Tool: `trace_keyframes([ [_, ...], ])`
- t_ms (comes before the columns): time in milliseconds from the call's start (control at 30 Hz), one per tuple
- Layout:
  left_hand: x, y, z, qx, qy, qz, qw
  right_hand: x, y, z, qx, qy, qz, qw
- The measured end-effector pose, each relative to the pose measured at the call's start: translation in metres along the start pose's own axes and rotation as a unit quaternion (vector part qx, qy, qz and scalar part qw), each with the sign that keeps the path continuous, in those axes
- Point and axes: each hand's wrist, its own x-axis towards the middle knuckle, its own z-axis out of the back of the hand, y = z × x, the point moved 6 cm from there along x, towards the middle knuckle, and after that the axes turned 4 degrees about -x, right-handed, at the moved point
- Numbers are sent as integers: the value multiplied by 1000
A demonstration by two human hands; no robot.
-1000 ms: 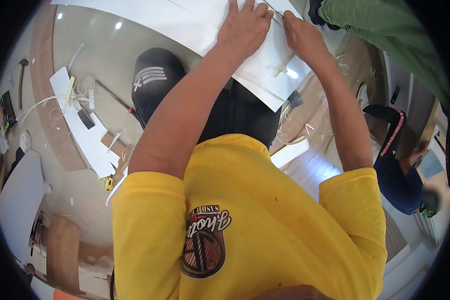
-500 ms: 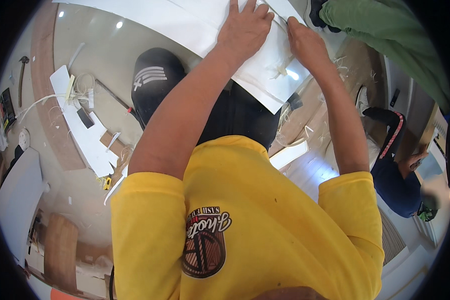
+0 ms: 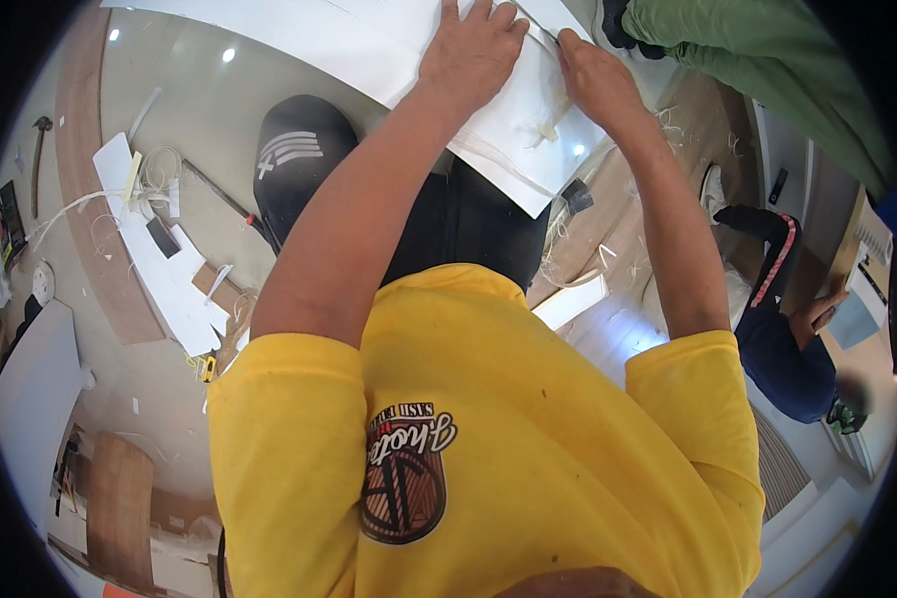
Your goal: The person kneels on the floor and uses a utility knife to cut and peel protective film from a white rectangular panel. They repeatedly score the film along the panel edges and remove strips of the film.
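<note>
A large white sheet (image 3: 369,45) lies across my knees at the top of the view, its near corner hanging toward me. My left hand (image 3: 473,60) presses on it with fingers stretched out and slightly spread. Just to the right, my right hand (image 3: 598,80) is closed at a slit or folded edge of the sheet, fingertips at a narrow dark line. What the right fingers hold, if anything, is hidden. A small beige scrap (image 3: 543,132) rests on the sheet below the hands.
At left, white offcuts (image 3: 174,284), a red-and-black tool (image 3: 224,189), a hammer (image 3: 40,164) and a yellow tape measure (image 3: 205,367) lie on the floor. One person in green trousers (image 3: 747,50) stands close at upper right; another, in dark clothes (image 3: 787,364), is lower right.
Both hands stay on the sheet. The whole view has shifted a little, so everything sits slightly further left and up. My right hand remains closed at the sheet's edge.
</note>
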Motion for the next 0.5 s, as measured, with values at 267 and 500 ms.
trace_keyframes([
  [267,6,-1,4,0,17,6,1000,1,1,-5,-23,6,2,1000],
  [500,6,-3,4,-14,25,5,1000,-4,-4,-6,-18,-19,-7,1000],
])
